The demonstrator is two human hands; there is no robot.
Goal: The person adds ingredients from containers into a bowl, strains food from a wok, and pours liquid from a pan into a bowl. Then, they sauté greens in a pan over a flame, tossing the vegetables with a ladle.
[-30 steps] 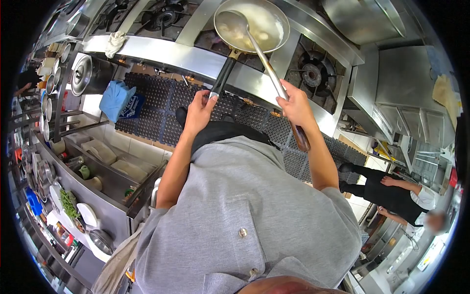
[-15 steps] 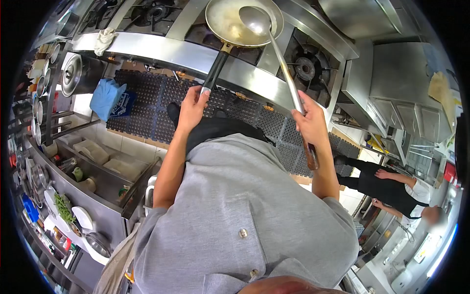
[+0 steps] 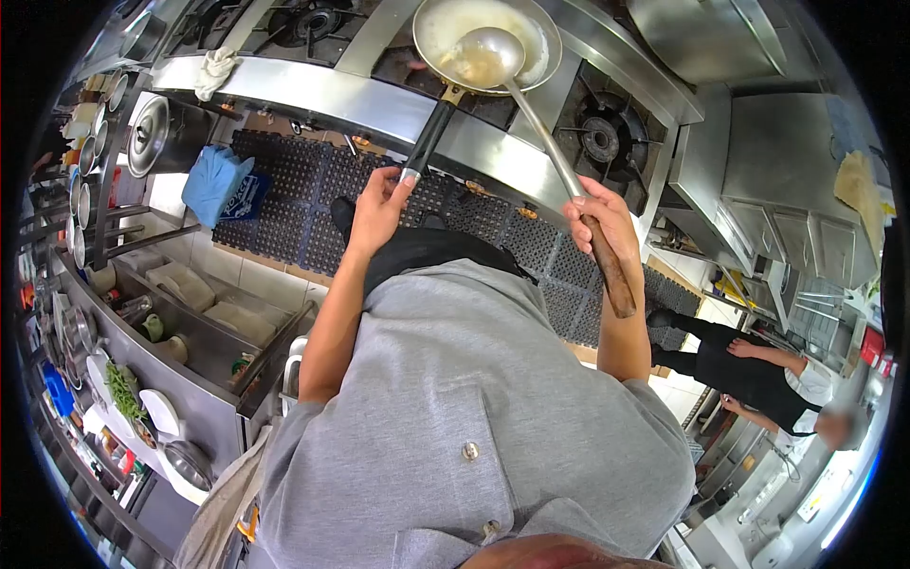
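A frying pan [image 3: 548, 59] sits on the range at the top of the view, with pale creamy liquid spread over its inside. My left hand [image 3: 379, 211] is closed around the end of the pan's black handle [image 3: 434, 133]. Inside the pan rests the bowl of a long metal ladle [image 3: 542, 131], near the handle side, with tan liquid showing in the bowl. My right hand [image 3: 607, 228] grips the ladle's shaft where it meets the brown wooden end [image 3: 611, 275], which points back toward me.
Bare burners [image 3: 600, 139] flank the pan. A white cloth [image 3: 216, 74] hangs on the range's front edge. On the left stand a lidded pot [image 3: 152, 137], a blue bag [image 3: 214, 186] and a counter with bins [image 3: 237, 322]. A co-worker [image 3: 758, 375] in a black apron is at right.
The ladle's bowl has moved toward the pan's handle side and now shows tan liquid in it. More creamy liquid shows across the pan. The ladle's wooden end has swung slightly right.
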